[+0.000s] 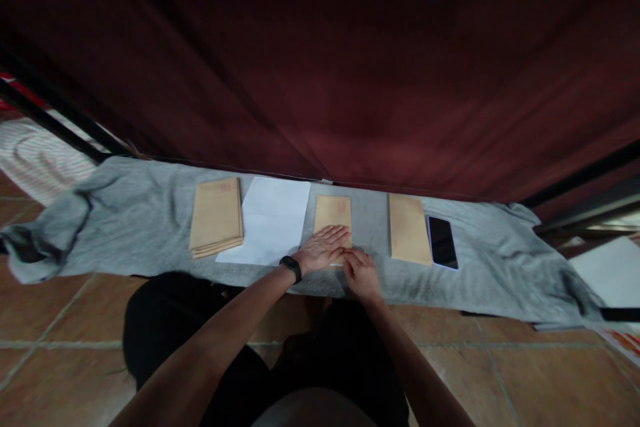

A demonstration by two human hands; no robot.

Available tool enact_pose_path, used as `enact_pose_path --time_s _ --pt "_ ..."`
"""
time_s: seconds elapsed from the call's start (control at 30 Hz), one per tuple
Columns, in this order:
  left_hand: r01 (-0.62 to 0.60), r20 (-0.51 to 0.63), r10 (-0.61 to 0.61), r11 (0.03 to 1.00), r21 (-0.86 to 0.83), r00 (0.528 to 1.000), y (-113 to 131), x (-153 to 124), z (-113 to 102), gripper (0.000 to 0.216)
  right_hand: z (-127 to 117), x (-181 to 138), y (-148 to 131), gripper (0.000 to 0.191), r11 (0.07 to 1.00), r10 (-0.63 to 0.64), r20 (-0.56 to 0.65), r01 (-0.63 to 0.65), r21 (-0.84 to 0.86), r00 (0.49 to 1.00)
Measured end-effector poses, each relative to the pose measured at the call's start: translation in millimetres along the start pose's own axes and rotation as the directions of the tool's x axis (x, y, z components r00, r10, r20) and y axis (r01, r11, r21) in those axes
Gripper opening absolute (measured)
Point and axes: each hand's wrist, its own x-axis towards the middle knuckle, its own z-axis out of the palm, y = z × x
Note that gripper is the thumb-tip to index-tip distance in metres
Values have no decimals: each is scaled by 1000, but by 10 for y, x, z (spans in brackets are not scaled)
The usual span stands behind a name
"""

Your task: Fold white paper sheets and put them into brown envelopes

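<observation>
In the middle of the cloth lies a brown paper envelope [333,210] with small red print near its top right. My left hand [326,245] rests flat on its lower half, fingers stretched out and pointing right. At the envelope's lower right edge, my right hand [361,272] has its fingers curled and pressed at the paper, its fingertips close to those of my left hand. A thin white strip shows at the envelope's bottom edge, between the hands. What lies under the palms and fingers is hidden.
Left of the hands are a sheet of white paper [277,213] and a stack of brown envelopes [216,213]. More brown envelopes [409,230] lie to the right, beside a phone [443,242]. A grey cloth [493,260] covers the narrow surface; a dark red fabric [320,80] rises behind it.
</observation>
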Motion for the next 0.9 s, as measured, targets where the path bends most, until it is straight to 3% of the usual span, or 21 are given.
enact_pose_path --time_s 0.23,0.67,0.9 --pt "-13 41 14 999 -29 999 215 -241 -82 54 1 -6 14 25 999 22 -20 -21 43 1000" --pt "-5 -23 5 999 -34 1000 525 -667 -45 70 17 -44 61 28 996 11 -54 -6 92 998" --pt "-23 -24 22 999 -36 999 524 -685 -4 67 -3 331 142 38 989 -93 1 92 117 996"
